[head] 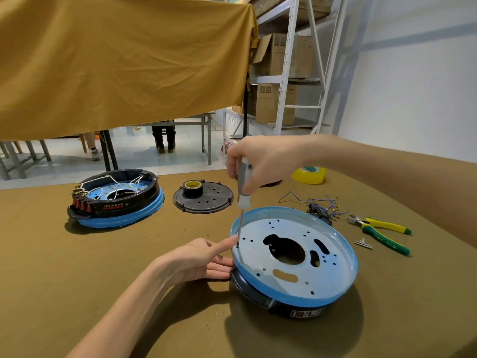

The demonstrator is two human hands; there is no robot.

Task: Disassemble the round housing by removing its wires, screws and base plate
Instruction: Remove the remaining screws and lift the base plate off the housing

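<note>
A round housing (333, 295) with a blue rim and black underside lies tilted on the table in front of me. Its pale metal base plate (284, 233) with many holes faces up. My right hand (260, 161) grips the handle of a screwdriver (244, 187), held upright. The screwdriver's tip sits on a screw (237, 245) at the plate's left edge. My left hand (204, 257) rests against the housing's left rim, its forefinger stretched to the screw. A bundle of removed wires with a switch block (320, 206) lies behind the housing.
A second housing (116, 200), still wired, stands at the back left. Beside it lie a black round cover (206, 200) bearing a tape roll (192, 188), and a yellow tape roll (308, 174). Green-yellow pliers (382, 231) and small metal pieces (362, 243) lie to the right.
</note>
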